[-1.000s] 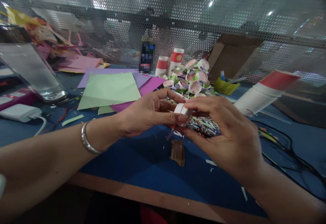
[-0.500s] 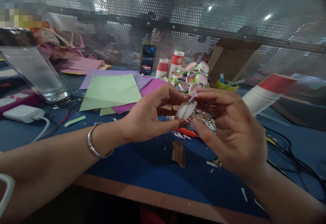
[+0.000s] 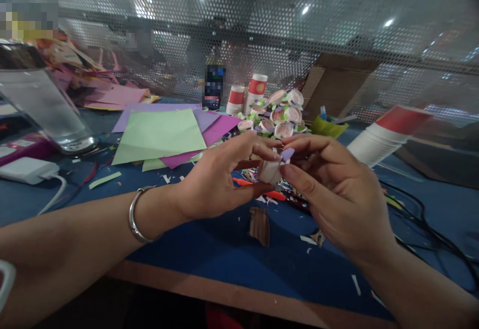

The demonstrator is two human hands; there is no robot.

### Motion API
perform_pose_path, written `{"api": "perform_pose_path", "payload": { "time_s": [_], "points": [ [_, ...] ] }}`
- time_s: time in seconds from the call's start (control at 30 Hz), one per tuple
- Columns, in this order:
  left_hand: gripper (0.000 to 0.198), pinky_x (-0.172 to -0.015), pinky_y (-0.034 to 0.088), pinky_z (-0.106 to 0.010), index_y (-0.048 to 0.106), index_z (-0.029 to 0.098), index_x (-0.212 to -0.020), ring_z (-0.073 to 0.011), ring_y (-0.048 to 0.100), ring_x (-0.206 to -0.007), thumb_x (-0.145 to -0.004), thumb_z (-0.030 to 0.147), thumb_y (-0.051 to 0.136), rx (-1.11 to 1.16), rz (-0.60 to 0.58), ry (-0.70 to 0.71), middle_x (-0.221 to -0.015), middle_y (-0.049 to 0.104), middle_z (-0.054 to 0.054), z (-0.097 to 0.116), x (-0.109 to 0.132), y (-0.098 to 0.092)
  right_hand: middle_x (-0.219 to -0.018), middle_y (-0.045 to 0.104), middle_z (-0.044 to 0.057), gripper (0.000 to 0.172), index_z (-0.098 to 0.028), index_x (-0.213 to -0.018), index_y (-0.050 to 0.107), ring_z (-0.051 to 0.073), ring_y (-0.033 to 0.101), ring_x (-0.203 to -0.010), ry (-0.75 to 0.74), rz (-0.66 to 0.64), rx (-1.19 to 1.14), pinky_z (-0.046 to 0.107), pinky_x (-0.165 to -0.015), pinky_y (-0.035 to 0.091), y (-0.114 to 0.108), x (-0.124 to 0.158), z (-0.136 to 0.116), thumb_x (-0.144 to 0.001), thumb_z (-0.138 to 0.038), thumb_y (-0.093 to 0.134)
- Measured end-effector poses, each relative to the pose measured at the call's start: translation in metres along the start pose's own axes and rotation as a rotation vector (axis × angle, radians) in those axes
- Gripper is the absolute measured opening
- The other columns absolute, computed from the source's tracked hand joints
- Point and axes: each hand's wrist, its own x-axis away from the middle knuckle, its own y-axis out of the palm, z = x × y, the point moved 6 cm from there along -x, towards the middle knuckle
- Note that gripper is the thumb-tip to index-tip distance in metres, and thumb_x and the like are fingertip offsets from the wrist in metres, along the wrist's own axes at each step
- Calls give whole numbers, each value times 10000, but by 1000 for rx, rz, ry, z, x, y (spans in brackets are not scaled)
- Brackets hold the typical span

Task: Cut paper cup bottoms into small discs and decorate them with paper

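Between my two hands is a small white paper cup piece (image 3: pixel 269 170) with a purple paper petal (image 3: pixel 287 154) at its right side. My left hand (image 3: pixel 220 172) grips the white piece between thumb below and fingers above. My right hand (image 3: pixel 337 189) pinches at the purple petal with thumb and forefinger. Just beyond the hands lies a heap of similar round paper pieces (image 3: pixel 283 129) with green and purple bits. Under the hands, paper scraps and an orange pen-like tool (image 3: pixel 275 195) lie on the blue table; a brown corrugated cardboard piece (image 3: pixel 259 226) is nearer.
Green paper sheets (image 3: pixel 160 134) over purple ones lie left. A glass bottle (image 3: pixel 56 104) and white charger (image 3: pixel 32 169) stand far left. Paper cups (image 3: pixel 257 92) and a phone (image 3: pixel 214 87) are at the back. Stacked cups (image 3: pixel 389 132) lean right, near black cables (image 3: pixel 419 214).
The white piece has been turned, and its purple petal now stands out more to the right. My right thumb has moved up against it. The whole view has shifted slightly.
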Motion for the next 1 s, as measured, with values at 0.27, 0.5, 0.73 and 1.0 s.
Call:
{"api": "perform_pose_path", "payload": {
  "time_s": [0.27,0.5,0.73,1.0],
  "points": [
    [377,-983,630,-354,607,216,-1143,-246,626,-1274,-823,114,778,-82,55,59,-1266,654,-94,4,2,1,-1172,668,57,193,-248,-1047,669,206,682,-1075,32,7,-29,325,-874,608,1,2,1,-894,-136,704],
    [398,-940,651,-341,601,209,-1111,-243,632,-1245,-784,91,794,-51,75,30,-1239,639,-91,4,1,1,-1146,687,46,147,-251,-1014,668,193,698,-1044,28,11,-4,314,-880,612,1,1,0,-897,-190,732],
    [395,-937,649,-355,529,202,-1081,-226,694,-1145,-791,114,781,195,100,-207,-1234,668,-89,-3,-1,1,-1102,727,47,195,-271,-1081,686,207,730,-995,85,9,-19,324,-822,642,-2,0,8,-898,-274,754],
    [341,-873,641,-339,532,188,-1176,-210,727,-1025,-885,159,708,332,22,-318,-1077,731,-88,0,-2,5,-939,759,17,193,-265,-1026,731,177,740,-845,68,73,-13,279,-743,641,-11,-2,20,-851,-257,811]
  ]
}}
